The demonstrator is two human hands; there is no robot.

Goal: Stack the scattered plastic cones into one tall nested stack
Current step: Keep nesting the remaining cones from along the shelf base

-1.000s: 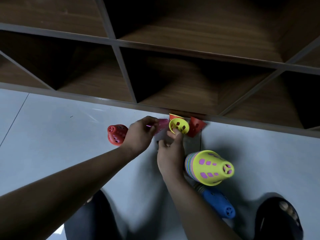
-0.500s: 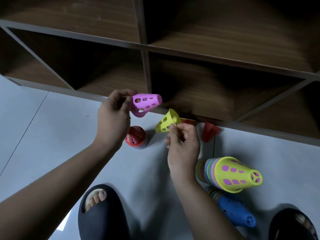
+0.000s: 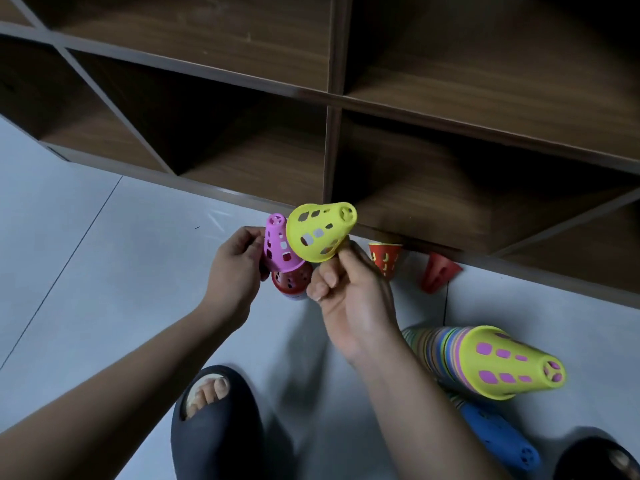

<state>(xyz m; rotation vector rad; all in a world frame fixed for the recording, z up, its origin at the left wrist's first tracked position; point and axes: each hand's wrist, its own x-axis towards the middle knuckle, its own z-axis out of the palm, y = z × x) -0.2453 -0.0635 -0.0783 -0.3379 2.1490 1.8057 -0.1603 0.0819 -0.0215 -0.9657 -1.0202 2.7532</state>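
Left hand (image 3: 235, 271) grips pink cone (image 3: 278, 245) by its side, tip up. Right hand (image 3: 349, 299) pinches yellow cone (image 3: 320, 232) at the rim, fingers curled. Yellow's tip points up-right, axis tilted off pink's. Yellow is just right of pink and overlaps it in view; contact unclear. Next, I reckon: swing yellow's mouth over pink's tip. Both thin, perforated plastic. Main stack (image 3: 485, 362) lies on its side on the floor (image 3: 104, 271), nearer my right hand.

No text, label, brand, number or sign can be read anywhere.
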